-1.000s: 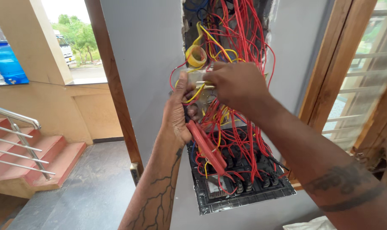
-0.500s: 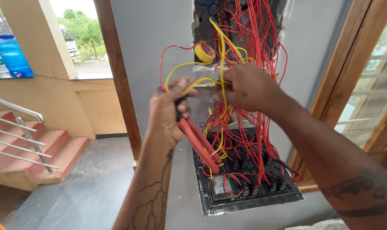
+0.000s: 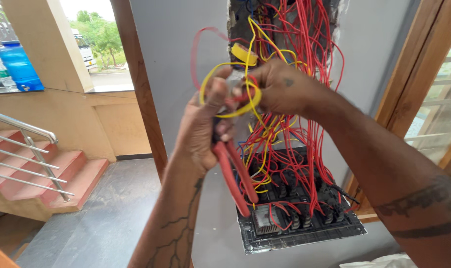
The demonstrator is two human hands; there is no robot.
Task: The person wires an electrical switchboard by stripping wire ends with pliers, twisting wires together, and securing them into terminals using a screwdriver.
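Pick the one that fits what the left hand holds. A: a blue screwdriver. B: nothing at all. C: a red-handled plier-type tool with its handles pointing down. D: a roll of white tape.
C: the left hand is closed around a red-handled plier-type tool, whose two red handles hang down below the palm in front of the black switch panel.

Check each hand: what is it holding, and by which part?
The left hand grips red-handled pliers near the head, handles hanging down. The right hand pinches a yellow wire at its loop, beside the pliers' head.
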